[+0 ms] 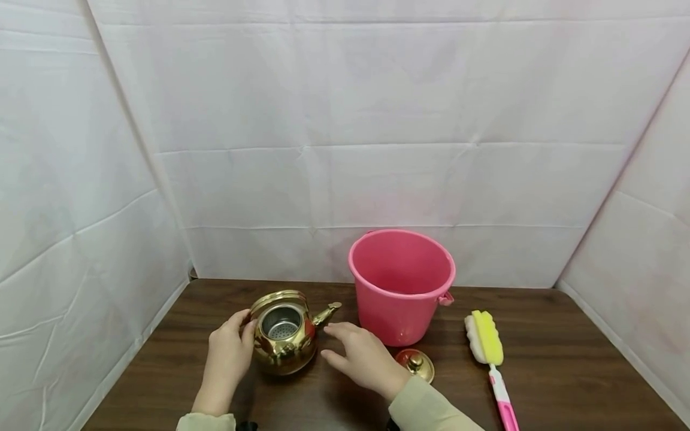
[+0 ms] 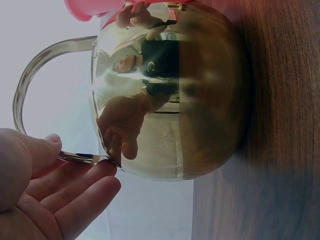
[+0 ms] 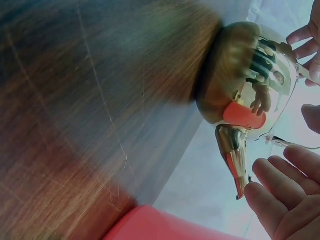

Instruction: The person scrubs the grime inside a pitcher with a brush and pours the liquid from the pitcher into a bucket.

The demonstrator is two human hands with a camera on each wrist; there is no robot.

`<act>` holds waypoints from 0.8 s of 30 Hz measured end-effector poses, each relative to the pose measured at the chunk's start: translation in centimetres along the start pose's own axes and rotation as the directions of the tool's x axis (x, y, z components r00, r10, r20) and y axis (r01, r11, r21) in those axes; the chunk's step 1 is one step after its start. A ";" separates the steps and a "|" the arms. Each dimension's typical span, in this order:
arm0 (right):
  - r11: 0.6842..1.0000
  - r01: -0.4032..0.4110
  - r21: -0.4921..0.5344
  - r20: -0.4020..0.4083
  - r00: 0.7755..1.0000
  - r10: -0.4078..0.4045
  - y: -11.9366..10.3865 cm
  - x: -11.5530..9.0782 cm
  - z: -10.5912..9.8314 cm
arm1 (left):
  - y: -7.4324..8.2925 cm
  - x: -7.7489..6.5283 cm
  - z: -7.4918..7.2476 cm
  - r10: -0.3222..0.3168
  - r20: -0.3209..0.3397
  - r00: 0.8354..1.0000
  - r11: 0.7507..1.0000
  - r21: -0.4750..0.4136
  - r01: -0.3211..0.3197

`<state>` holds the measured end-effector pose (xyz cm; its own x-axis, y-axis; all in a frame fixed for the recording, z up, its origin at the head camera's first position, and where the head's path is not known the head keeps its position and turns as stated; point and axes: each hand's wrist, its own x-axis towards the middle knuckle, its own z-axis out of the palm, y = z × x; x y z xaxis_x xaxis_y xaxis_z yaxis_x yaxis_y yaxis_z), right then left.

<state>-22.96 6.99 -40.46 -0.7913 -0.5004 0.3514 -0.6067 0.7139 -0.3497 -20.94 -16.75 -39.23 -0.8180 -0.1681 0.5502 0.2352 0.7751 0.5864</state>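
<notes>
A shiny gold teapot (image 1: 286, 358) stands upright on the table without its lid, and a perforated metal strainer (image 1: 283, 329) shows in its mouth. My left hand (image 1: 229, 347) pinches the base of the teapot's arched handle (image 2: 31, 75) between thumb and fingers, as the left wrist view shows. On the other side, my right hand (image 1: 366, 360) is held out near the spout (image 3: 235, 157) with its fingers extended and nothing in them. The gold lid (image 1: 423, 366) with a round knob lies on the table behind my right hand, partly hidden.
A pink bucket (image 1: 396, 317) stands at the back, right of the teapot. Farther right lies a brush (image 1: 487, 341) with a yellow and white sponge head and a pink and white handle. White cloth walls (image 1: 323, 179) enclose the wooden table (image 1: 566, 359).
</notes>
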 end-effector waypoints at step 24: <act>1.000 0.015 0.013 0.024 1.000 -0.016 -1.1 0.8 -0.1 | -0.1 0.0 0.0 -0.037 0.022 0.999 0.999 -0.010 0.038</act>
<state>-22.90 5.89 -39.74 -0.7833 -0.5228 0.3363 -0.6197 0.6995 -0.3559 -20.99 -16.79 -39.29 -0.8377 -0.1833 0.5145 0.2093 0.7623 0.6124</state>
